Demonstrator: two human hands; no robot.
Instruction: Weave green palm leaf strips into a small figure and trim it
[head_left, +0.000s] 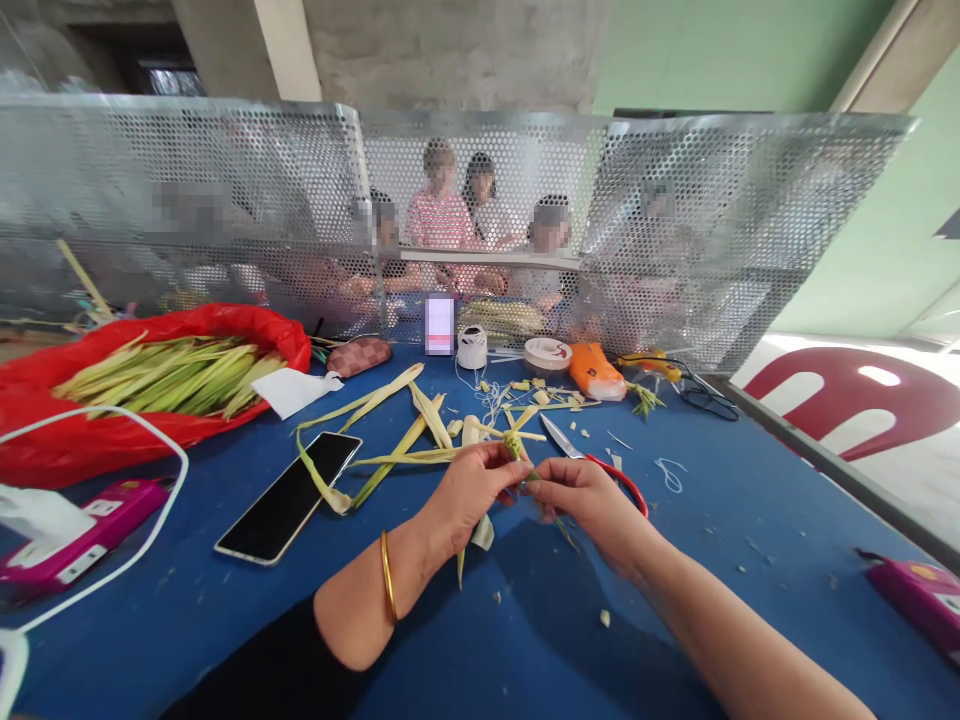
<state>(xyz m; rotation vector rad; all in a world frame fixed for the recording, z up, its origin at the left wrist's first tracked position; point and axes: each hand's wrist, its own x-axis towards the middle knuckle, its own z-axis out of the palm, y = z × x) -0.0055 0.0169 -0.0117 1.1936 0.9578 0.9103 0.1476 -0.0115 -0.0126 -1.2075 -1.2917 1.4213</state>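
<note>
Pinched in my left hand (486, 480) is a small knotted piece of green plant leaf (513, 443), its pale strips sticking out at the top. My right hand (571, 487) meets it from the right, thumb and fingertips closed on the thin green strands (553, 518) at its lower end. Scissors with red handles (626, 484) lie just beyond my right hand, their blades partly open. Loose pale-green husk strips (401, 455) are spread left of and behind my left hand. The exact hold between the fingertips is partly hidden.
A black phone (292, 498) lies at left, near a red bag (292, 335) of long green leaves (172, 375). A white thread spool (472, 348), tape roll (547, 354) and orange packet (596, 371) stand behind. Purple power strips (112, 530) flank the table. People sit beyond a perforated metal screen (480, 180).
</note>
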